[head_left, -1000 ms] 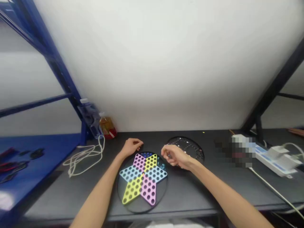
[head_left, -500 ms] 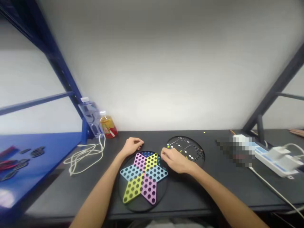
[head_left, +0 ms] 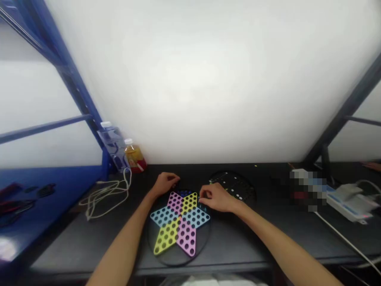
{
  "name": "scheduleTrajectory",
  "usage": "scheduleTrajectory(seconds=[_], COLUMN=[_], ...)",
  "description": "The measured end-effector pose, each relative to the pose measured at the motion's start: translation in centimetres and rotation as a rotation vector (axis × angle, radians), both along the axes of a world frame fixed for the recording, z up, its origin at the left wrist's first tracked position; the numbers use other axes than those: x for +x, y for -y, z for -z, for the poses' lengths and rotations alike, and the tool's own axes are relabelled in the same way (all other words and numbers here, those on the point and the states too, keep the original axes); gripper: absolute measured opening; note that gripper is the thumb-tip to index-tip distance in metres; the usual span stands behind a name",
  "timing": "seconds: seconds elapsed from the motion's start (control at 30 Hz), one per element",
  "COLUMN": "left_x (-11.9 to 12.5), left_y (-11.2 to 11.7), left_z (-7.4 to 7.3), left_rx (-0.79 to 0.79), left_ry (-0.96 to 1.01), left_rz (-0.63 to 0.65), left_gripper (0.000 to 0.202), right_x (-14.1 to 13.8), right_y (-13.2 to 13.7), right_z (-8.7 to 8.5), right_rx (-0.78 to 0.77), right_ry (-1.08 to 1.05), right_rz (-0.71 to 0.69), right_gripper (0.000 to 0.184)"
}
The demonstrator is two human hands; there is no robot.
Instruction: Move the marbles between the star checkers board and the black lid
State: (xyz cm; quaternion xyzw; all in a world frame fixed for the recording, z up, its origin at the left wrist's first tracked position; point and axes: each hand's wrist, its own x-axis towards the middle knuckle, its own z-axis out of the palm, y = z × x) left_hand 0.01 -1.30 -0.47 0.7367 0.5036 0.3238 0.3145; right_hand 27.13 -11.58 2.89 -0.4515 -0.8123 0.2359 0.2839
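Note:
A star-shaped Chinese checkers board (head_left: 180,217) with pink, yellow and blue points lies on a round dark base (head_left: 160,260). Small dark-blue pieces (head_left: 186,193) sit behind its far points. Beside the upper right gap of the star are small teal pieces (head_left: 203,207). My right hand (head_left: 216,197) is just over these, thumb and forefinger brought together in a loop; whatever is between the tips is too small to make out. My left hand (head_left: 165,183) rests at the far left rim with curled fingers, and their tips hide what they may hold.
Behind my right hand lies a second round dark board (head_left: 235,184) with white dots. A white cord (head_left: 110,194), a yellow drink bottle (head_left: 135,157) and a clear bottle (head_left: 111,139) are at left. A power strip (head_left: 345,204) lies at right, near a blurred-out patch.
My right hand has shifted slightly left toward the teal pieces, its thumb and forefinger now making a loop. The left hand and the star board have stayed in place.

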Motion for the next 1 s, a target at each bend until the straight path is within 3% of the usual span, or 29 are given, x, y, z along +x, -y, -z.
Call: scheduleTrajectory(seconds=[0.17,0.3,0.4,0.57,0.63,0.7,0.8,0.9,1.0], left_x=[0.1,0.0,0.0,0.1,0.1,0.1,0.1,0.2,0.1], left_y=[0.1,0.1,0.0,0.0,0.1,0.1,0.2,0.2,0.2], left_z=[0.0,-0.1,0.0,0.1,0.0,0.0,-0.1,-0.2,-0.1], left_rx=[-0.008,-0.003,-0.001,-0.018,-0.017,-0.008,-0.007,-0.005,-0.004], left_ry=[0.007,0.004,0.004,0.015,0.014,0.01,0.006,0.001,0.002], left_rz=[-0.012,0.0,0.009,0.001,0.005,0.013,0.015,-0.001,0.002], left_gripper=[0.035,0.035,0.035,0.036,0.035,0.035,0.036,0.036,0.035], right_x=[-0.3,-0.5,-0.2,0.2,0.0,-0.3,-0.6,-0.4,-0.1], right_y=[1.1,1.3,0.9,-0.4,-0.9,-1.1,-0.8,0.0,0.8], right_z=[-0.6,-1.0,-1.2,-1.0,-0.7,-0.3,0.1,0.2,0.1], right_rx=[0.021,0.023,-0.088,-0.717,-0.805,-0.686,-0.283,0.045,0.173], right_ry=[0.342,0.346,0.088,-0.747,-0.927,-0.916,-0.527,-0.062,0.152], right_rz=[-0.052,-0.033,0.004,-0.106,-0.082,0.044,0.154,0.088,0.007], right_gripper=[0.016,0.012,0.009,0.024,0.037,0.047,0.055,0.05,0.034])
